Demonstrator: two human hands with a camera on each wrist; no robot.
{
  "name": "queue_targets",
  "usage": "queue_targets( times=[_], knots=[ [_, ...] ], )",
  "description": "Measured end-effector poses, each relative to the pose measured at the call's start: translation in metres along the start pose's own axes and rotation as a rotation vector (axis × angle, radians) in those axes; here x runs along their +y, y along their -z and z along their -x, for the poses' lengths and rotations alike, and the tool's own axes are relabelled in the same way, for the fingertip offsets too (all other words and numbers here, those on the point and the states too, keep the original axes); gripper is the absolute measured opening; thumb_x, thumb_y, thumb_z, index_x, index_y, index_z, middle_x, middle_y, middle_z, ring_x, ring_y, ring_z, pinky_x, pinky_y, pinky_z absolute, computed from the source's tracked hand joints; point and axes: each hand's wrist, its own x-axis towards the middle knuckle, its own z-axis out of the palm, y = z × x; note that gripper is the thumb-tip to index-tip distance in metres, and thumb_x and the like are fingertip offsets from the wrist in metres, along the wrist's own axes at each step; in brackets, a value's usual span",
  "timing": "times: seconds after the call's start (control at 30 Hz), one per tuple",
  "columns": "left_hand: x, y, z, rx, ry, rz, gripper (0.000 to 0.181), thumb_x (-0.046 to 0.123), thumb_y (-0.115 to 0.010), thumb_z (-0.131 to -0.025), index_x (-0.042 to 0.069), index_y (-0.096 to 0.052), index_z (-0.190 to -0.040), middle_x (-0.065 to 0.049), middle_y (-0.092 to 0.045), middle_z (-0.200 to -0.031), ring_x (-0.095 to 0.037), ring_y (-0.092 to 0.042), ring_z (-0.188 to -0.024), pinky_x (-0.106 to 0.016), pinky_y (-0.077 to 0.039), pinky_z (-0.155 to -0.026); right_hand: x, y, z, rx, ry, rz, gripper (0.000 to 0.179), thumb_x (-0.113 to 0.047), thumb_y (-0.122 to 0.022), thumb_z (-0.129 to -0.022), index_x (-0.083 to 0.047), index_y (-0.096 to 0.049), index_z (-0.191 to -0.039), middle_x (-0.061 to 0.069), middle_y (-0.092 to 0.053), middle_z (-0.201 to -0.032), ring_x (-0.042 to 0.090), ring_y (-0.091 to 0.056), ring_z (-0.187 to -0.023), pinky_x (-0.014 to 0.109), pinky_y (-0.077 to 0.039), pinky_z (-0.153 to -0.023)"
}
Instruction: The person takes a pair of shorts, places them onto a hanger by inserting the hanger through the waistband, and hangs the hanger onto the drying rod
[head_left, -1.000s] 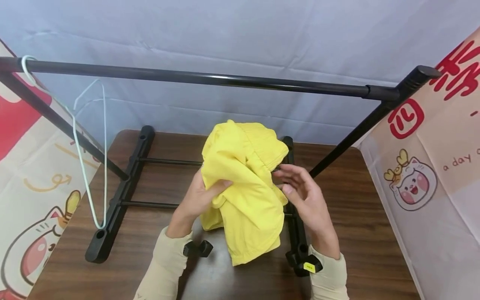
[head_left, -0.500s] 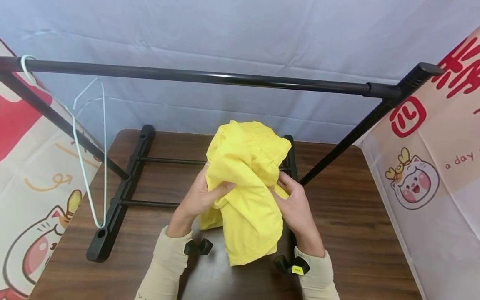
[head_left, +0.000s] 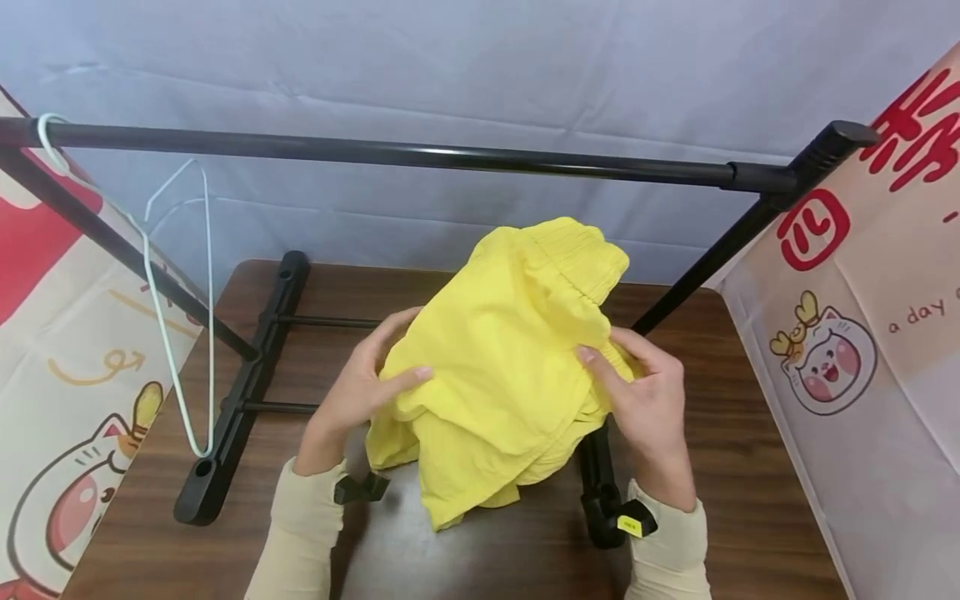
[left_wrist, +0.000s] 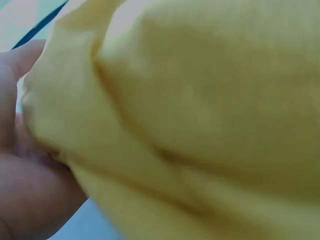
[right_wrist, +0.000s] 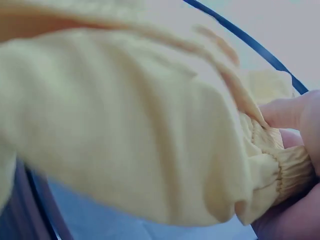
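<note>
Crumpled yellow shorts (head_left: pixel 495 358) with a gathered elastic band hang between both hands above the table, loose cloth trailing below. On their left side the left hand (head_left: pixel 363 383) pinches the cloth, thumb in front and the other fingers behind it. The right hand (head_left: pixel 645 392) grips the right side, thumb on the front. In the right wrist view, gathered elastic (right_wrist: pixel 287 172) lies within the right hand's hold. Folds of yellow cloth (left_wrist: pixel 200 100) fill most of the left wrist view and hide the left fingertips.
A black rack's top bar (head_left: pixel 397 153) spans the space beyond the shorts. At its left end hangs a pale hanger (head_left: pixel 157 275). The rack's feet (head_left: pixel 247 383) stand on the brown table (head_left: pixel 735 467). Printed cloth panels flank both sides.
The right hand has regripped the shorts at their right side. Both hands have moved apart, spreading the cloth wider, and its upper part has shifted right and up. The hanger stays put.
</note>
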Motion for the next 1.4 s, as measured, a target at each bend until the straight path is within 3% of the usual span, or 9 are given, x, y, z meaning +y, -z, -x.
queue_targets(
  times=[0.13, 0.27, 0.4, 0.57, 0.77, 1.03, 1.13, 1.27, 1.4],
  knots=[
    [0.000, 0.016, 0.004, 0.047, -0.020, -0.078, 0.059, 0.001, -0.068, -0.099, 0.009, -0.048, -0.154, -0.009, -0.061, -0.146, -0.010, -0.063, -0.130, -0.028, -0.056, -0.104, -0.007, 0.007, -0.004, 0.039, 0.025, 0.050, 0.027, 0.010, -0.075, -0.089, 0.010, -0.075, -0.115, -0.005, -0.081, -0.099, 0.006, -0.076, -0.073, 0.019, -0.061, -0.063],
    [0.012, 0.018, 0.007, 0.183, -0.061, -0.265, 0.060, 0.008, -0.072, -0.099, 0.018, -0.050, -0.154, -0.004, -0.056, -0.152, -0.016, -0.053, -0.142, -0.034, -0.045, -0.119, -0.013, 0.006, -0.006, 0.072, 0.024, 0.078, 0.027, 0.011, -0.077, -0.087, 0.008, -0.077, -0.114, -0.006, -0.081, -0.097, 0.005, -0.075, -0.072, 0.019, -0.060, -0.063],
    [0.038, 0.003, 0.007, 0.314, -0.173, -0.429, 0.063, 0.008, -0.076, -0.095, 0.023, -0.053, -0.151, -0.003, -0.052, -0.154, -0.020, -0.049, -0.144, -0.034, -0.043, -0.120, -0.016, 0.000, -0.006, 0.083, 0.032, 0.073, 0.028, 0.011, -0.078, -0.086, 0.009, -0.076, -0.114, -0.005, -0.081, -0.098, 0.005, -0.075, -0.073, 0.018, -0.060, -0.063],
    [0.064, -0.027, -0.003, 0.322, -0.326, -0.415, 0.063, 0.002, -0.079, -0.090, 0.008, -0.055, -0.148, -0.011, -0.054, -0.148, -0.027, -0.055, -0.136, -0.035, -0.049, -0.114, -0.019, -0.011, -0.005, 0.037, 0.095, 0.142, 0.030, 0.012, -0.078, -0.085, 0.006, -0.077, -0.115, -0.007, -0.080, -0.103, 0.004, -0.075, -0.076, 0.016, -0.059, -0.066],
    [0.065, -0.053, -0.017, 0.228, -0.169, -0.463, 0.090, 0.032, -0.081, -0.094, 0.017, -0.029, -0.165, -0.006, -0.037, -0.166, -0.020, -0.046, -0.148, -0.044, -0.045, -0.120, -0.019, -0.022, -0.002, -0.106, 0.249, 0.230, 0.035, 0.014, -0.078, -0.083, -0.003, -0.080, -0.113, 0.002, -0.077, -0.096, 0.006, -0.065, -0.071, 0.015, -0.054, -0.063],
    [0.046, -0.073, -0.024, 0.136, 0.019, -0.201, 0.115, 0.078, -0.068, -0.085, 0.032, -0.003, -0.169, 0.001, -0.024, -0.174, -0.017, -0.045, -0.151, -0.049, -0.044, -0.120, -0.010, -0.036, 0.001, -0.329, 0.318, 0.253, 0.035, 0.011, -0.080, -0.083, -0.004, -0.079, -0.115, 0.010, -0.077, -0.100, 0.009, -0.069, -0.086, 0.016, -0.055, -0.075],
    [0.041, -0.082, -0.026, 0.120, 0.002, -0.124, 0.102, 0.070, -0.070, -0.089, 0.032, -0.016, -0.167, 0.002, -0.042, -0.165, -0.016, -0.053, -0.144, -0.046, -0.046, -0.119, -0.008, -0.041, 0.001, -0.415, 0.330, 0.255, 0.032, 0.007, -0.080, -0.086, -0.007, -0.080, -0.115, 0.009, -0.077, -0.108, 0.012, -0.071, -0.097, 0.018, -0.056, -0.085],
    [0.037, -0.088, -0.029, 0.107, -0.045, -0.001, 0.059, 0.039, -0.072, -0.100, 0.023, -0.046, -0.151, -0.002, -0.066, -0.136, -0.016, -0.067, -0.123, -0.038, -0.056, -0.107, -0.006, -0.045, 0.000, -0.489, 0.288, 0.221, 0.038, 0.002, -0.084, -0.084, -0.009, -0.078, -0.119, 0.009, -0.078, -0.115, 0.012, -0.072, -0.108, 0.021, -0.058, -0.091],
    [0.034, -0.083, -0.028, 0.127, -0.031, 0.099, 0.037, 0.025, -0.065, -0.106, 0.010, -0.056, -0.138, -0.013, -0.069, -0.123, -0.015, -0.072, -0.109, -0.035, -0.062, -0.094, -0.009, -0.039, 0.000, -0.534, 0.164, 0.192, 0.058, 0.000, -0.092, -0.077, -0.010, -0.072, -0.131, 0.008, -0.075, -0.127, 0.009, -0.070, -0.115, 0.022, -0.057, -0.093]
  ],
)
